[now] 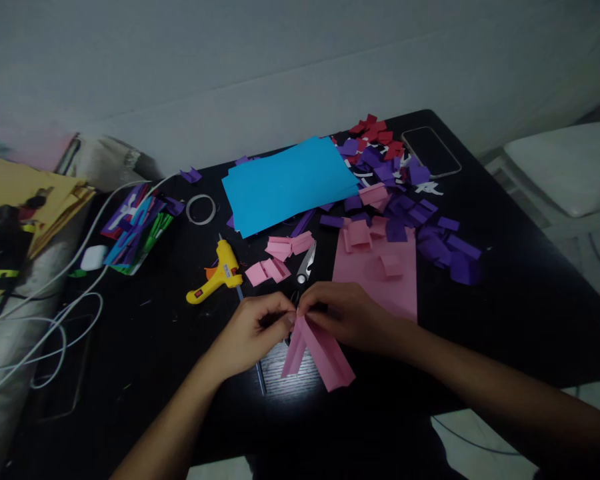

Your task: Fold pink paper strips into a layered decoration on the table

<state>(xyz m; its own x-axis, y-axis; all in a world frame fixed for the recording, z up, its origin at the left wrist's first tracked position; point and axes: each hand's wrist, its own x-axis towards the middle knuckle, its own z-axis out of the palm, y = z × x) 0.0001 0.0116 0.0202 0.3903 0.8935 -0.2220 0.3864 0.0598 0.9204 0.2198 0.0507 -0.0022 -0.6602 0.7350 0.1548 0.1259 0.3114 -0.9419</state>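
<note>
Near the front edge of the black table, my left hand (260, 327) and my right hand (343, 310) meet at the top of a folded pink paper strip (327, 357). Both pinch it with thumb and fingers, and its two parts hang apart below. Just beyond my hands lie scissors (307, 262), their handles partly hidden. Small folded pink pieces (280, 248) rest behind them. A pink sheet (375, 287) lies partly under my right forearm. To the left is a yellow glue gun (223, 275).
Blue sheets (290, 183) lie at the back, beside purple pieces (447, 250), red pieces (380, 130) and a phone (431, 152). A tape ring (201, 209), colored strips (140, 230) and white cables (60, 313) are at left. A white chair (567, 163) stands right.
</note>
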